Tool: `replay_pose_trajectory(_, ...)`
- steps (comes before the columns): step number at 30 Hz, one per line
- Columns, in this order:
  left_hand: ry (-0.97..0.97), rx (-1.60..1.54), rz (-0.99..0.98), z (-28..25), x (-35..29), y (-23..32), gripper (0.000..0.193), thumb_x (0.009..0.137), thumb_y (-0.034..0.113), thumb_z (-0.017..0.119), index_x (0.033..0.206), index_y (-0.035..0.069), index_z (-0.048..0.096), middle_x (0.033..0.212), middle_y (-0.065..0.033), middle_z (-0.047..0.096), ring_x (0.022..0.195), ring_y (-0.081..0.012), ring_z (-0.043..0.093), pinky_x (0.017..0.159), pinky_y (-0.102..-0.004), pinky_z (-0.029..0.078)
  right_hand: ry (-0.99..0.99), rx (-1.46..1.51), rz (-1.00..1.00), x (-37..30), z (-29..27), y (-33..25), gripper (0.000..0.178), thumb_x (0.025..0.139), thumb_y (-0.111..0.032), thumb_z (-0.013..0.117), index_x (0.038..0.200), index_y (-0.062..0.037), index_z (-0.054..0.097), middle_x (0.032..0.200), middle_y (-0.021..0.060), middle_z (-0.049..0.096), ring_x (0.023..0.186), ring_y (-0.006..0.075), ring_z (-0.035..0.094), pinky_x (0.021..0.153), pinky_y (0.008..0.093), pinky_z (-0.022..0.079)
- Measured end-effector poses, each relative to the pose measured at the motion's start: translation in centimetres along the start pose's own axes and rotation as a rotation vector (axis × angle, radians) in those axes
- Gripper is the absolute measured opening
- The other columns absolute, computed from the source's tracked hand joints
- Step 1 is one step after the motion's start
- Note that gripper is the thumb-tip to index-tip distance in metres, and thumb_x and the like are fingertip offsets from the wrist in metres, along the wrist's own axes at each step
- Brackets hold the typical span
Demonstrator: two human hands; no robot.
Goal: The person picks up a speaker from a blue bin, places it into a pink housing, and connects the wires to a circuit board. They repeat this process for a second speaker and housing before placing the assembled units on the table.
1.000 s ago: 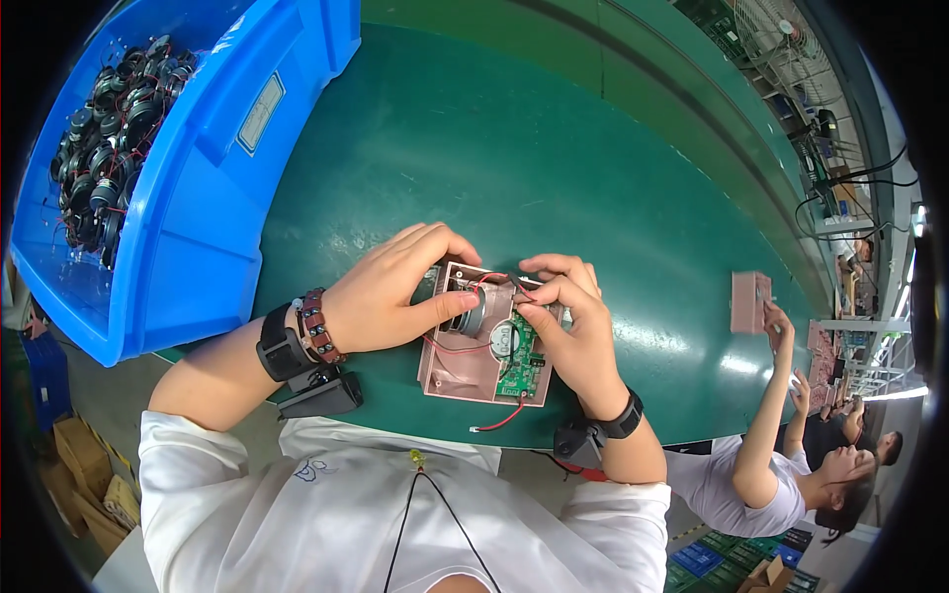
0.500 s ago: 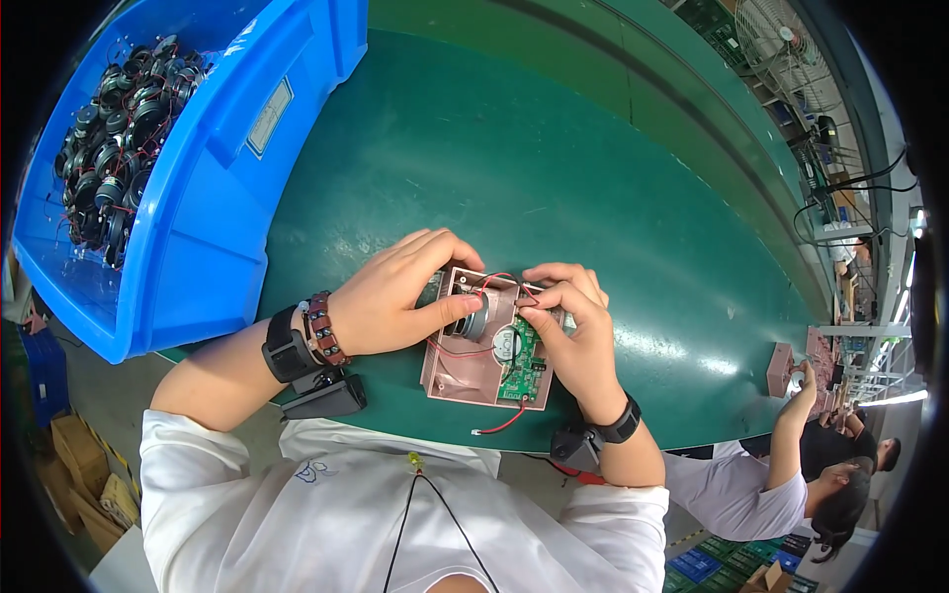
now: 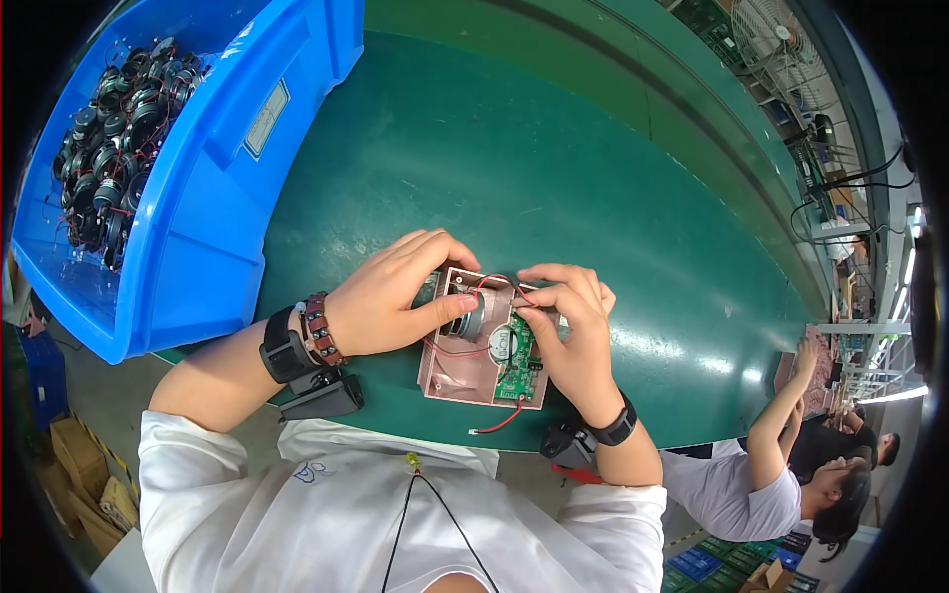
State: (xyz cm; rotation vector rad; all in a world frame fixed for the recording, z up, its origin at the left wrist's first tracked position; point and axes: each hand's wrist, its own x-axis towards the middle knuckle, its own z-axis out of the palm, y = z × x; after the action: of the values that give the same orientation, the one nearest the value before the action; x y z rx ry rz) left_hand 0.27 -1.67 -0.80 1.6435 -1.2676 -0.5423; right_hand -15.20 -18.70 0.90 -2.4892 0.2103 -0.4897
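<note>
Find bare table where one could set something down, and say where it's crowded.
Bare table lies beyond the left hand and right hand, right of the bin; another patch lies between the right hand and the co-worker. Crowded: the case, with speaker, board and wires.

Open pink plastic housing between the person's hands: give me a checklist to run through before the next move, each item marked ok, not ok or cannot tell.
1. Open pink plastic housing lies open side up on the green tabletop: ok.
2. Left hand holds the housing's left side, thumb at the round black-and-silver speaker: ok.
3. Right hand has thumb and forefinger closed on the thin red and black wires: cannot tell; the fingertips hide the contact.
4. Green circuit board sits inside the housing, on its right side: ok.
5. Short red lead with a white plug tucked inside: not ok; it trails out over the near wall.
</note>
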Motion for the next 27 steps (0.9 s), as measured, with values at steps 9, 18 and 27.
replay_pose_trajectory(9,-0.029,0.005,0.008,-0.1,-0.1,0.0,0.030,0.086,0.020,0.063,0.109,0.003,0.055,0.102,-0.0099,0.056,0.095,-0.0225,0.054,0.082,-0.0324,0.044,0.003,-0.078,-0.054,0.0,0.0,-0.7,0.015,0.072,-0.003,0.071,0.079,-0.0095,0.060,0.108,0.0015,0.062,0.100,0.0203,0.052,0.089,0.0352,0.027)
replay_pose_trajectory(18,-0.037,0.018,0.012,-0.1,-0.3,-0.1,0.029,0.087,0.021,0.062,0.109,0.003,0.054,0.103,-0.0092,0.056,0.095,-0.0221,0.054,0.081,-0.0319,0.043,-0.041,-0.255,-0.113,1.4,-1.2,-1.9,0.016,0.069,-0.002,0.070,0.079,-0.0078,0.058,0.111,0.0063,0.057,0.104,0.0233,0.050,0.088,0.0435,0.029)
replay_pose_trajectory(27,0.008,0.013,0.022,0.3,0.0,-0.4,0.030,0.087,0.027,0.063,0.105,0.004,0.055,0.096,-0.0108,0.057,0.091,-0.0273,0.056,0.081,-0.0357,0.044,-0.203,-0.539,-0.266,2.8,-1.3,-2.6,0.015,0.069,-0.004,0.062,0.084,-0.0025,0.059,0.095,0.0071,0.055,0.095,0.0229,0.052,0.087,0.0455,0.034)
